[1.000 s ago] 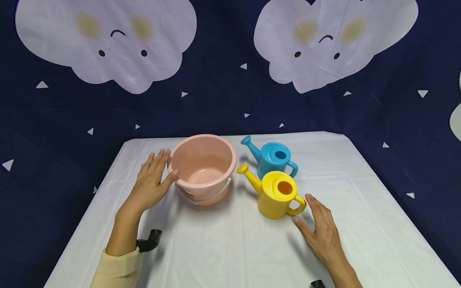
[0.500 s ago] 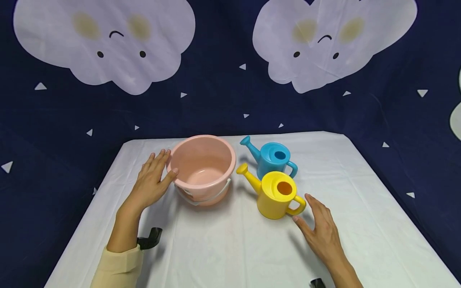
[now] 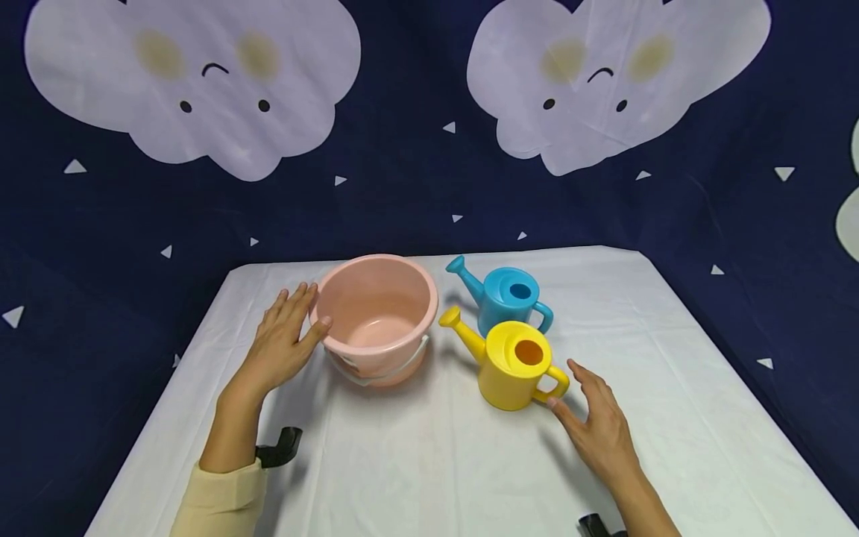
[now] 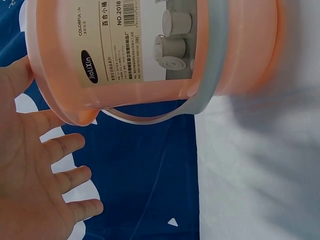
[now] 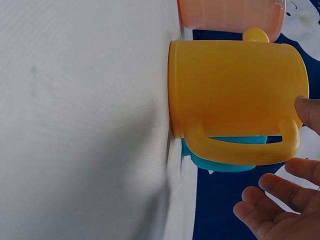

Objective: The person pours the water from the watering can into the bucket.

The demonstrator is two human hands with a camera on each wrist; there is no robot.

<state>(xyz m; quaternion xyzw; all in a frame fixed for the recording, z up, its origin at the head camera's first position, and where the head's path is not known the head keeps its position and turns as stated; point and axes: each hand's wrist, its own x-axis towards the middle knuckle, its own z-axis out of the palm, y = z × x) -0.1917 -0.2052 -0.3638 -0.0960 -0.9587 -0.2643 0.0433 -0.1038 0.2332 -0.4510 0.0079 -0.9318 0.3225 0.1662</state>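
A pink bucket [image 3: 376,335] with a pale handle stands upright on the white-covered table. My left hand [image 3: 280,347] rests against its left rim, fingers straight and spread, thumb at the near edge; a printed label [image 4: 135,40] shows on the bucket's side in the left wrist view. To the right is a yellow watering can [image 3: 508,373], its spout toward the bucket. My right hand [image 3: 597,429] is beside the can's handle [image 5: 240,152], thumb and fingers apart and relaxed, gripping nothing. Whether a fingertip touches the handle I cannot tell.
Behind the yellow can stands a blue watering can [image 3: 508,294], partly hidden by it. A white cloth covers the table [image 3: 403,470]. At the table's far edge hangs a dark blue backdrop [image 3: 403,201] with clouds and small triangles.
My right hand has shifted very slightly, its thumb a little closer to the yellow watering can's handle. The left hand, bucket and cans stay in place; the head view has tilted slightly.
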